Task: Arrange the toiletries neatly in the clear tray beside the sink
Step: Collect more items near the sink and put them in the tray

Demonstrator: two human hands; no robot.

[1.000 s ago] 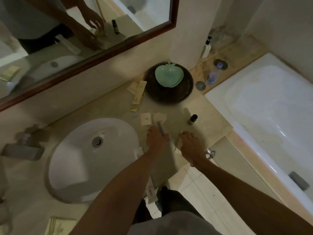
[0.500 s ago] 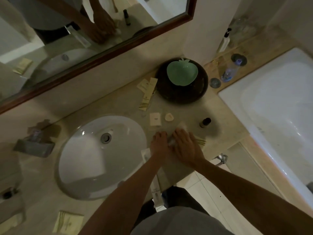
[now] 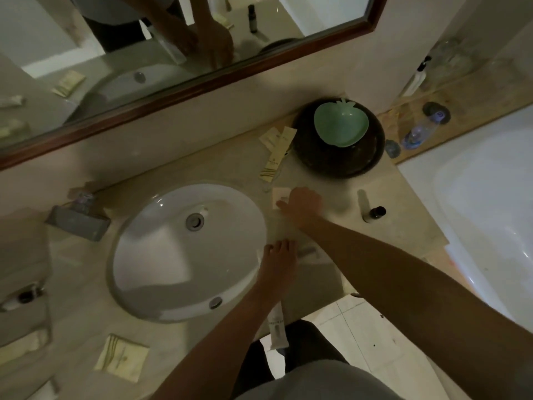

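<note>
My left hand [image 3: 278, 256] rests fingers-down on the counter by the sink's right rim, at the near-left corner of the faint clear tray [image 3: 323, 280]. A small slim item [image 3: 308, 251] lies just right of its fingers, blurred. My right hand [image 3: 304, 203] reaches farther back, its fingers curled down over a small white square packet [image 3: 279, 194]; what is under the palm is hidden. A small dark bottle [image 3: 375, 213] stands to the right. Long cream packets [image 3: 277, 154] lie near the wall. A white tube [image 3: 277, 327] hangs over the counter edge under my left forearm.
The white sink [image 3: 187, 249] fills the counter's middle. A green apple-shaped dish [image 3: 340, 124] sits in a dark bowl [image 3: 372, 151] at the back. A cream packet [image 3: 121, 356] lies front left, a grey holder [image 3: 76, 223] at the left. A water bottle [image 3: 418, 134] and bathtub [image 3: 490, 212] are right.
My right hand left the spot beside my left hand and moved back over the small packet and soap-like piece. My left hand stayed by the tray. The camera shifted.
</note>
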